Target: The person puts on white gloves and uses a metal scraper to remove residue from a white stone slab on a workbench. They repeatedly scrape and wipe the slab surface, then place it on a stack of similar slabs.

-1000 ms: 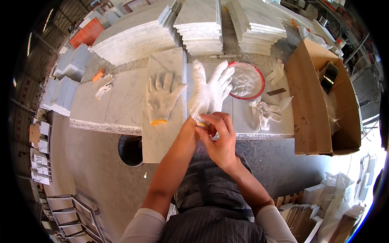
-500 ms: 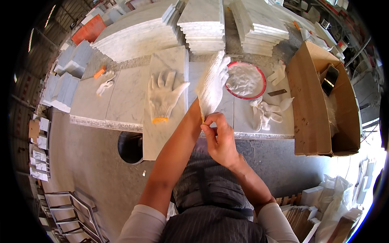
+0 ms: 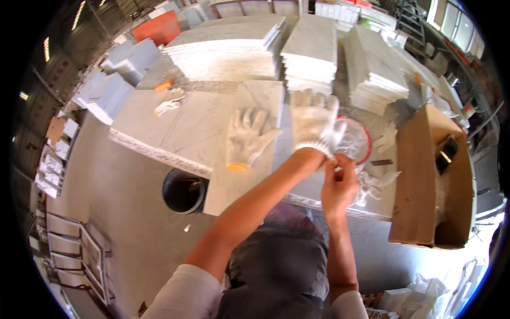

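Observation:
My left hand wears a white knit work glove and is held up with its fingers extended. The bare right hand pinches the cuff of that glove at the left wrist. Another white glove with a yellow-edged cuff lies flat on a marble slab, just left of my hands. Partly hidden behind the gloved hand is a red-rimmed round container with white material inside. A crumpled white glove lies beside my right hand, near a small dark metal strip.
An open cardboard box with a dark phone-like object inside stands at the right. Stacks of marble slabs line the back. A black bucket sits below the front edge. An orange block lies at far left.
The view has shifted, and the scene sits differently in it. My gloved left hand has turned from edge-on to show its broad side; the right hand still pinches the cuff.

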Available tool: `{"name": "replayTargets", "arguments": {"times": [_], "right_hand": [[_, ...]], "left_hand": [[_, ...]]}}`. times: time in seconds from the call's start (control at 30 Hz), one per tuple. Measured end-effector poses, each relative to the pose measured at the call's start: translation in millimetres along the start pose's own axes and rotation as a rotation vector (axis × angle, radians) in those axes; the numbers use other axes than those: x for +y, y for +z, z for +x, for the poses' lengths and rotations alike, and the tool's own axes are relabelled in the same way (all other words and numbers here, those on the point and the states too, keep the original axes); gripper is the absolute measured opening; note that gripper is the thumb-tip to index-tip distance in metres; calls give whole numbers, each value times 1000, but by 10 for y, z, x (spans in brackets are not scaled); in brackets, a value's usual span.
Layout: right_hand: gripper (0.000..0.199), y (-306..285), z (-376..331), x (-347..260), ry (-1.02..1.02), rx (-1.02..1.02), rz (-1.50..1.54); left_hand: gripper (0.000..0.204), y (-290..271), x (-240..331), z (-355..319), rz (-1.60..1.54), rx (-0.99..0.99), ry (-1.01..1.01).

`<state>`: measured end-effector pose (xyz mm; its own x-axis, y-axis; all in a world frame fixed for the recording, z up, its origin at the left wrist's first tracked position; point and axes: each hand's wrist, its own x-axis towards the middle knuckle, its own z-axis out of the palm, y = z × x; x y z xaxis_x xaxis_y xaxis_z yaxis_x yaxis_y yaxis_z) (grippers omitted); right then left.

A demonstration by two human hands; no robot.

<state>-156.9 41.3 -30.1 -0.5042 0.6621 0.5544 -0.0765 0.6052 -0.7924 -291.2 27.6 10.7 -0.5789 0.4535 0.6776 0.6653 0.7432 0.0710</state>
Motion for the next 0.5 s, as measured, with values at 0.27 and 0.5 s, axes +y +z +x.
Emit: {"name": "replayTargets", "arguments": {"times": [0.27, 0.5], "right_hand": [[14, 84, 32, -40, 273, -137, 686], [15, -110, 252, -124, -21, -314, 397]], "left_hand": [[69, -161, -133, 63, 186, -431, 179], [57, -34, -433, -159, 358, -609, 245]]}}
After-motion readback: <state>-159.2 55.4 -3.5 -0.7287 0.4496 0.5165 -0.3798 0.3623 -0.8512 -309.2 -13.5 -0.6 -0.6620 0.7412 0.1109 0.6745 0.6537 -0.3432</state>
